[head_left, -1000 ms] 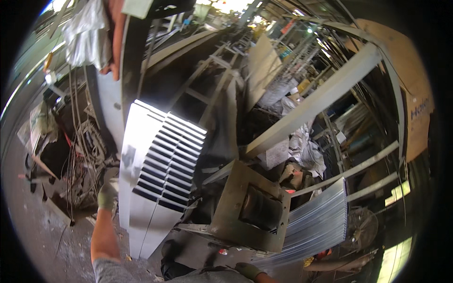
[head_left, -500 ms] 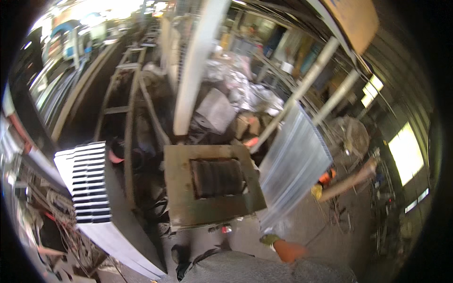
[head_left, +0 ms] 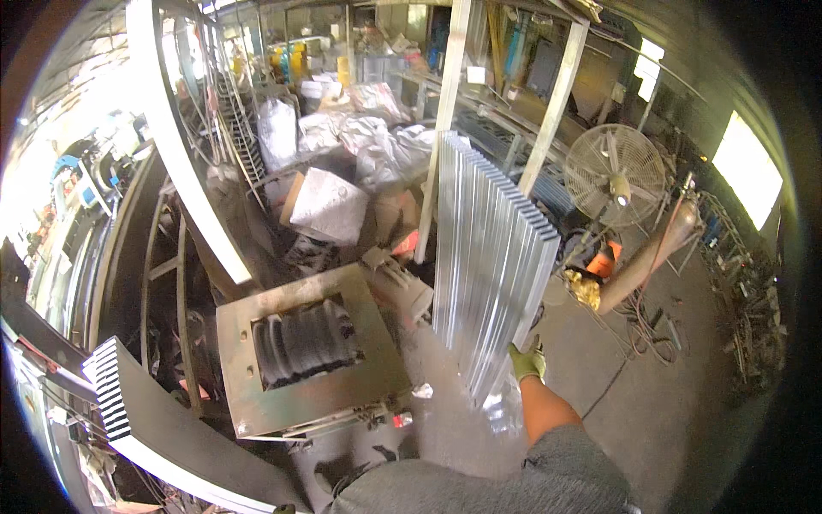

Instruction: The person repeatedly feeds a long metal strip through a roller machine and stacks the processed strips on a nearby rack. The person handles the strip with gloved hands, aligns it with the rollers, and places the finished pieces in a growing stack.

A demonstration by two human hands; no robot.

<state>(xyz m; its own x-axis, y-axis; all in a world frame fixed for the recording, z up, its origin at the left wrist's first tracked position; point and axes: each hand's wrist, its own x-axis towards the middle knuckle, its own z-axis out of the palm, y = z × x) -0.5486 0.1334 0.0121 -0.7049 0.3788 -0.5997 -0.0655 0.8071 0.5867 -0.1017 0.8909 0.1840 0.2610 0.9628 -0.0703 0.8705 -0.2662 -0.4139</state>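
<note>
My right hand (head_left: 528, 361), in a green glove, reaches out to the near lower edge of a tall stack of shiny ribbed metal profiles (head_left: 488, 265). Its fingers look spread, close to the edge; whether they touch the metal I cannot tell. The stack stands upright, leaning against posts. Left of it is a square beige metal machine top (head_left: 381, 368) with dark ribbed rollers (head_left: 306, 343) in its opening. My left hand does not show. At the lower left lies another stack of long profiles (head_left: 184, 441), with striped ends.
Right of the metal stack stand a large round fan (head_left: 615, 176) and a gas cylinder (head_left: 646, 261) lying tilted, with hoses near it. White sacks (head_left: 377, 154) and a pale box (head_left: 330, 206) are piled behind the machine. A white post (head_left: 184, 146) rises at the left.
My view has turned to the right and up, so the machine now sits further left. My right arm has stretched forward, bringing the gloved hand up to the metal stack's edge.
</note>
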